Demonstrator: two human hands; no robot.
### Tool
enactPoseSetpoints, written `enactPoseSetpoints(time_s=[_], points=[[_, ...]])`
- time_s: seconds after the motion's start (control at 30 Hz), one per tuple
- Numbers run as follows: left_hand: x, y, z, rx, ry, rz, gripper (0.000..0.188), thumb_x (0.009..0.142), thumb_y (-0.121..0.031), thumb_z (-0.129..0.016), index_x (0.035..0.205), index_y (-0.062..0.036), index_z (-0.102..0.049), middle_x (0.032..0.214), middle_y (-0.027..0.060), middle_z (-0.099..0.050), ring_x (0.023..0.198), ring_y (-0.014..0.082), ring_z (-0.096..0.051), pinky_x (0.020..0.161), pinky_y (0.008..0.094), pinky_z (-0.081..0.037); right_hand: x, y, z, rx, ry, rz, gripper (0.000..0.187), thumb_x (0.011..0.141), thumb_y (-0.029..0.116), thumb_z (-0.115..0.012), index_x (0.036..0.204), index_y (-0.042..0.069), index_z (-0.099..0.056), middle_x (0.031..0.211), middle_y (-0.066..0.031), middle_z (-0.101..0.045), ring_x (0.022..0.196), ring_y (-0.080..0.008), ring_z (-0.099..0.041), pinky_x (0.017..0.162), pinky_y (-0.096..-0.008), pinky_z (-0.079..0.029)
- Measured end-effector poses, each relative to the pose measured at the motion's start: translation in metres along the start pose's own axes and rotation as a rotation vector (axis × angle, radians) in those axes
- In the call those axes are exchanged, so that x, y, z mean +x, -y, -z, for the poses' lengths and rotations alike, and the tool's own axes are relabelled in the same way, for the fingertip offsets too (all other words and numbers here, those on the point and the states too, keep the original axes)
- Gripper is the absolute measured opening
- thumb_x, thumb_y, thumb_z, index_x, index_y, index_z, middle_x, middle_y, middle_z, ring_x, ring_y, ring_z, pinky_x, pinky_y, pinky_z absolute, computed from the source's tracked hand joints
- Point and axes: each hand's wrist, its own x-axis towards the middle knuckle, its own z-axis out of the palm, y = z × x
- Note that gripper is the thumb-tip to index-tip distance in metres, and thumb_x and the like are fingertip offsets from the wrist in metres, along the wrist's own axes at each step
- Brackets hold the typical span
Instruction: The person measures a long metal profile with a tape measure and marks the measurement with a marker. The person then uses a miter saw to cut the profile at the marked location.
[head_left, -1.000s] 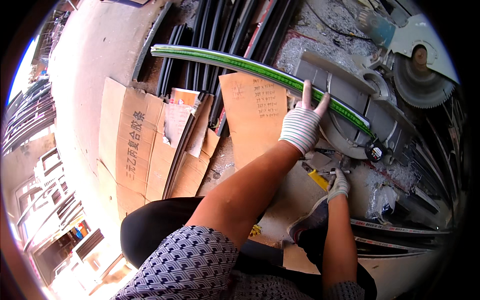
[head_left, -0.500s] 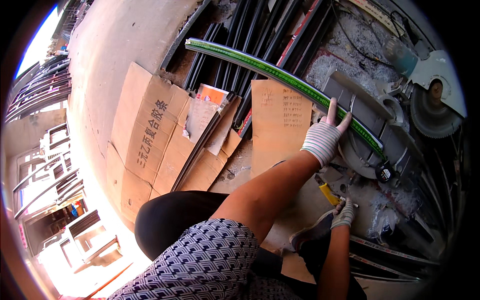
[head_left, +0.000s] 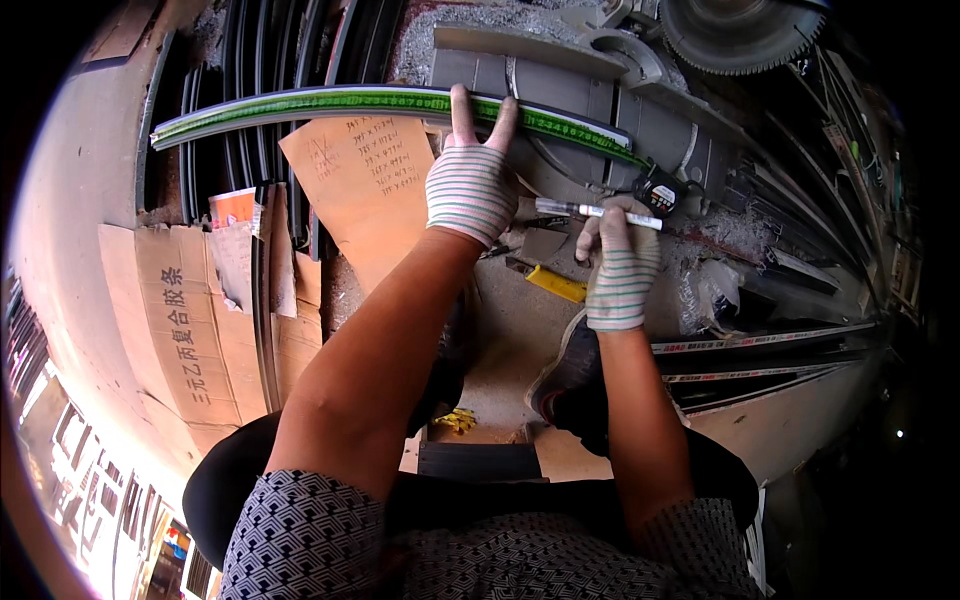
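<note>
A green tape measure blade (head_left: 400,100) lies stretched along a long, thin metal strip (head_left: 185,133). Its black tape measure case (head_left: 659,190) sits at the right end. My left hand (head_left: 470,185), in a striped white glove, rests on the blade and strip with two fingers stretched apart. Held between the gloved fingers of my right hand (head_left: 620,268) is a white marker pen (head_left: 640,219), lying nearly level just below the case. Its dark tip end points left.
A saw machine's bed (head_left: 480,72) lies under the strip, with a round toothed blade (head_left: 740,35) at the upper right. Below my hands is a yellow-handled tool (head_left: 556,284). Handwritten cardboard (head_left: 350,190), a flattened carton (head_left: 180,310) and dark metal profiles (head_left: 245,60) lie leftward.
My view has turned, so the strip and saw appear more level and higher. My right hand has come up beside the tape case with the marker; my left stays on the blade.
</note>
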Motion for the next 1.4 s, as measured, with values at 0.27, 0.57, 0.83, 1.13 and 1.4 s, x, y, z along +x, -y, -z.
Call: enactPoseSetpoints(time_s=[0.27,0.57,0.83,1.13,1.4], points=[[-0.003,0.001,0.002,0.053,-0.021,-0.029,0.088,0.076,-0.012,-0.077,0.157,-0.0219,-0.044,0.166,0.0325,-0.014,0.123,0.0465,-0.059,0.099,0.0459,-0.056,0.027,-0.016,-0.022,-0.199,0.144,0.111,0.012,0.100,0.011,-0.068,0.108,0.004,-0.064,0.088,-0.0004,-0.064,0.074,-0.0053,-0.059,0.068,-0.0214,-0.052],[-0.003,0.005,0.000,0.045,-0.052,-0.050,0.086,0.077,-0.018,-0.075,0.157,-0.0225,-0.044,0.165,0.0346,-0.016,0.118,0.0466,-0.062,0.096,0.0476,-0.057,0.039,-0.013,-0.037,-0.291,0.278,0.069,0.010,0.100,0.010,-0.068,0.108,0.004,-0.065,0.092,0.0012,-0.065,0.081,-0.0038,-0.060,0.074,-0.0223,-0.052],[-0.002,0.006,-0.004,0.063,-0.067,-0.068,0.082,0.080,-0.019,-0.072,0.157,-0.0223,-0.044,0.164,0.0351,-0.016,0.115,0.0470,-0.062,0.093,0.0485,-0.057,0.048,-0.005,-0.035,-0.475,0.408,0.109,0.015,0.100,0.016,-0.070,0.109,0.004,-0.069,0.096,-0.0030,-0.073,0.086,-0.0093,-0.068,0.078,-0.0274,-0.057],[-0.003,0.007,-0.004,0.087,-0.038,-0.065,0.086,0.080,-0.016,-0.072,0.159,-0.0231,-0.040,0.164,0.0352,-0.014,0.117,0.0466,-0.061,0.093,0.0480,-0.057,0.060,0.018,-0.038,-0.444,0.330,0.139,0.020,0.104,0.020,-0.065,0.105,0.001,-0.065,0.084,-0.0032,-0.069,0.072,-0.0084,-0.064,0.067,-0.0253,-0.053],[-0.003,0.008,-0.005,0.080,-0.061,-0.082,0.086,0.079,-0.014,-0.073,0.159,-0.0235,-0.040,0.164,0.0351,-0.014,0.114,0.0453,-0.061,0.093,0.0477,-0.057,0.100,0.023,-0.058,-0.245,0.325,0.281,0.011,0.101,0.011,-0.067,0.106,0.003,-0.062,0.086,-0.0033,-0.067,0.073,-0.0086,-0.063,0.069,-0.0249,-0.055]])
